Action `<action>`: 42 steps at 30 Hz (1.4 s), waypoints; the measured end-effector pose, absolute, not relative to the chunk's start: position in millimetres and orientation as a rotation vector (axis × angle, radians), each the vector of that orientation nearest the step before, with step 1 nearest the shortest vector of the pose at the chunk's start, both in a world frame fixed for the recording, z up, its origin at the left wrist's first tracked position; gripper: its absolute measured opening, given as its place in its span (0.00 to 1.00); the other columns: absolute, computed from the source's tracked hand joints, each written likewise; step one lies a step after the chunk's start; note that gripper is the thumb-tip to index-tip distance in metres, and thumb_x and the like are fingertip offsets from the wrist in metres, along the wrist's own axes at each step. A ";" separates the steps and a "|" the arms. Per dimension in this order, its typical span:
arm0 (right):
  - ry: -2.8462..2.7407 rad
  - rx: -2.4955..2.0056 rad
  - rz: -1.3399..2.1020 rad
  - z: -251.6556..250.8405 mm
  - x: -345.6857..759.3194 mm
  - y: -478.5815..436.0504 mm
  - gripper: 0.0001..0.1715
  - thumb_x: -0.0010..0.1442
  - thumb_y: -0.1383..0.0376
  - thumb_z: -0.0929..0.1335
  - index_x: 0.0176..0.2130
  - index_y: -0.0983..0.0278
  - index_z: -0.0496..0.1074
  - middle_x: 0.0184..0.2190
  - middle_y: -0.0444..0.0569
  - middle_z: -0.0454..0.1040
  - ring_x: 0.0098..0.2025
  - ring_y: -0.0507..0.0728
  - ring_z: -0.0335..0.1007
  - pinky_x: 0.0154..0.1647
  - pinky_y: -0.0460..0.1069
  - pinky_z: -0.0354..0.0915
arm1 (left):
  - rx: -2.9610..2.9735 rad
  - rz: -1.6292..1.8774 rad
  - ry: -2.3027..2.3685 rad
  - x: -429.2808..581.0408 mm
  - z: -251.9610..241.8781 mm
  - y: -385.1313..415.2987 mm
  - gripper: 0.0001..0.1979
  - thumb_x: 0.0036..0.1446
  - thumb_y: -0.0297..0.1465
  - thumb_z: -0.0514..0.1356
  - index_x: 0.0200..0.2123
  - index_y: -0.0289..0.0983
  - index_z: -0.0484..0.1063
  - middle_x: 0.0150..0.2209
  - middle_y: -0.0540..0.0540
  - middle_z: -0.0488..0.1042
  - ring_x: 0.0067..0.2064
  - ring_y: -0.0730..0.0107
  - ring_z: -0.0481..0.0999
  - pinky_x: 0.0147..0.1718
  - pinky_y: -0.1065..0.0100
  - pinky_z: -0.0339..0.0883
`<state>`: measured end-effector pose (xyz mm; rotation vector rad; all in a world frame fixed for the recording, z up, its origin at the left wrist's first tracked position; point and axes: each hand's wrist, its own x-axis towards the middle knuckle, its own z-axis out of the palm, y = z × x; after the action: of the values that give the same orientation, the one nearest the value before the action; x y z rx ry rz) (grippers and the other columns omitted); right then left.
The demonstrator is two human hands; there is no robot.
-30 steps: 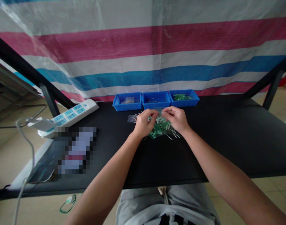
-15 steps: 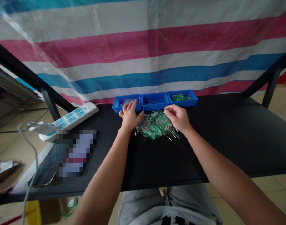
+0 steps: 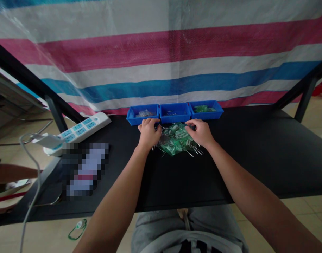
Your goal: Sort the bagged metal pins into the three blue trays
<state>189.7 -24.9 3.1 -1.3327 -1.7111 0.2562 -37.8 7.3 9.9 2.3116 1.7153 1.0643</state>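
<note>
A loose pile of small green and clear plastic pieces mixed with thin metal pins [image 3: 176,138] lies on the black table. At its left edge is my left hand [image 3: 149,133], palm down, thumb apart from bent fingers; nothing shows in it. My right hand [image 3: 201,133] rests at the pile's upper right side, with a gap between thumb and forefinger and no piece visible there. Behind the pile stand three blue bins in a row: the left bin [image 3: 129,118] holds clear pieces, the middle bin [image 3: 174,118] metal pins, and the right bin [image 3: 207,116] green pieces.
On the left of the black table [image 3: 256,158] lie a white power strip [image 3: 97,123] with a plugged-in charger and cable, and a blurred-out flat object [image 3: 89,172]. A striped tarp [image 3: 155,49] hangs behind. Another person's arm [image 3: 15,173] shows at the far left.
My left hand has come back from the left bin to the pile's edge. My right hand stays near its place, thumb and forefinger now more parted. Another person's arm has appeared at far left.
</note>
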 end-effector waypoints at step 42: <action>-1.419 -1.156 0.876 18.3 174.9 -37.6 0.14 0.51 0.58 0.70 0.21 0.64 0.70 0.17 0.42 0.68 0.21 0.50 0.60 0.25 0.48 0.58 | 1.363 1.127 0.945 1.6 19.3 -17.9 0.14 0.44 0.36 0.67 0.34 0.36 0.72 0.20 0.54 0.72 0.19 0.76 0.68 0.19 0.72 0.61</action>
<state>174.9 -37.6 18.3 -1.1565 -1.4186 0.8761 1.6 -17.9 19.3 1.3630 0.9448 1.1268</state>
